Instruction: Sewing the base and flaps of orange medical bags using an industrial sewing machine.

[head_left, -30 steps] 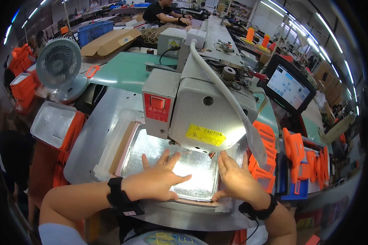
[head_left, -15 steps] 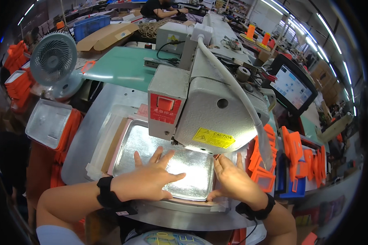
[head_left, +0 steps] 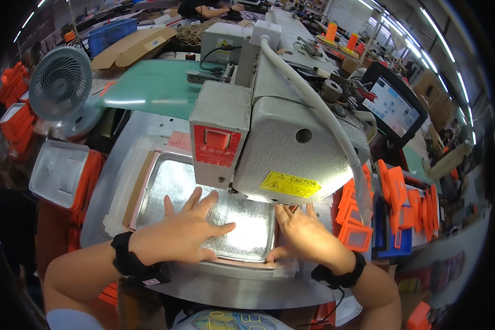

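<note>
Two Hands on the Silver Panel, Right Under the Machine Head

Here's the head view, and front and centre is the silver panel point(head_left: 239, 213), lying flat on the grey metal plate point(head_left: 231, 290), its upper right part hidden beneath the machine head point(head_left: 297, 140). Over it, the left hand point(head_left: 182, 235)! Grip spread wide, fingers fanned across the shiny surface, thumb pointing right. And on the other side, the right hand point(head_left: 313, 235), its thumb down by the panel's lower right corner, fingers reaching up along the right edge, that grip unclosed too. Something reddish seems to sit by those fingertips, though glare and shadow make it hard to say what.

Bright light pours onto the panel beside the hands. Above, a grey box carries a red switch point(head_left: 217, 138), and a pale hose point(head_left: 319, 104) curves down the machine's right side. Out left, a stack of orange-edged panels point(head_left: 60, 170), with a fan point(head_left: 61, 82) beyond it. Over on the right, orange frames point(head_left: 357, 236) lie heaped near a blue bin point(head_left: 393, 250), a lit screen point(head_left: 391, 104) above them. Far back, a co-worker in black point(head_left: 195, 10) leans over a table.
</note>
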{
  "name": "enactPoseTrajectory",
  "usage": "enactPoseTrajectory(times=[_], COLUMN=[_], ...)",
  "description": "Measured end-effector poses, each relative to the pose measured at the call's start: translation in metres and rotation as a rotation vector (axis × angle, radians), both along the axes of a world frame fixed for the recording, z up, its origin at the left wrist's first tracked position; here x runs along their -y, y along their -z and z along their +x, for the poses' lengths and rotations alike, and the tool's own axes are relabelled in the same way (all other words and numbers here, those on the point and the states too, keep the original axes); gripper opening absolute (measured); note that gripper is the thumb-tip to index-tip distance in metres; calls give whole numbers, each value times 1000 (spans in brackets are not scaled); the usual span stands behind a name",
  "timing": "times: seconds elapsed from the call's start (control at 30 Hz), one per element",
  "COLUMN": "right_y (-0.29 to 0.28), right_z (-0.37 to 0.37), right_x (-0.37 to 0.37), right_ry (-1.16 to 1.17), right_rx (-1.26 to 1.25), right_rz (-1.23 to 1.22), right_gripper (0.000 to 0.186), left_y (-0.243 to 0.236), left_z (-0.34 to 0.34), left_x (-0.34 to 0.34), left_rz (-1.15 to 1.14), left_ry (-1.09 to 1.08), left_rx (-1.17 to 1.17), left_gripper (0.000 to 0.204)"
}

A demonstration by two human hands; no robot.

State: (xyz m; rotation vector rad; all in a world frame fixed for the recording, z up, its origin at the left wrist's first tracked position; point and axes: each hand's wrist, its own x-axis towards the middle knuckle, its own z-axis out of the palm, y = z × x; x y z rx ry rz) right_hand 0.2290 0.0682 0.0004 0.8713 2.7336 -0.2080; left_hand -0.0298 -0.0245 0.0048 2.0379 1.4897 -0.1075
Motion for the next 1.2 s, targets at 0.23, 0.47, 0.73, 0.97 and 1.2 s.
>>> enactPoseTrajectory(times=[0.23,0.47,0.73,0.97,1.2], right_y=[-13,18,6,-40,-52], right_z=[-14,7,-2,2,9], right_x=[-24,-43,-56,-49,-46], right_ry=[96,-27,-58,-57,-39], right_rx=[141,-292,-489,-676,-757], right_rz=[-241,-126,-223,-282,-332], right_gripper=[109,97,78,64,55], left_y=[-3,-1,7,-10,16], left_z=[-3,-9,-18,-21,-22], left_x=[-19,-40,-58,-77,-78], left_rz=[41,-55,-41,-250,-274], left_ry=[-9,-24,-28,-171,-154], left_rx=[33,46,10,78,255], left_gripper=[68,65,58,67,72])
